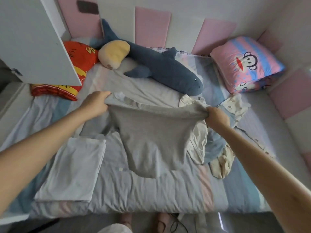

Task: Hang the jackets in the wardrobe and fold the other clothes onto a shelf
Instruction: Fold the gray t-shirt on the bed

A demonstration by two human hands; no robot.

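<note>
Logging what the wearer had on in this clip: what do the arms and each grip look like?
The left forearm and right forearm are bare as far as the frame edge, and no sleeves show. The left grip and right grip are ungloved, and no watch, bracelet or ring is visible.

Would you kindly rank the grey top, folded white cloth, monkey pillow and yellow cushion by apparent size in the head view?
1. grey top
2. folded white cloth and monkey pillow: alike, cloth nearer, so unranked
3. yellow cushion
</note>
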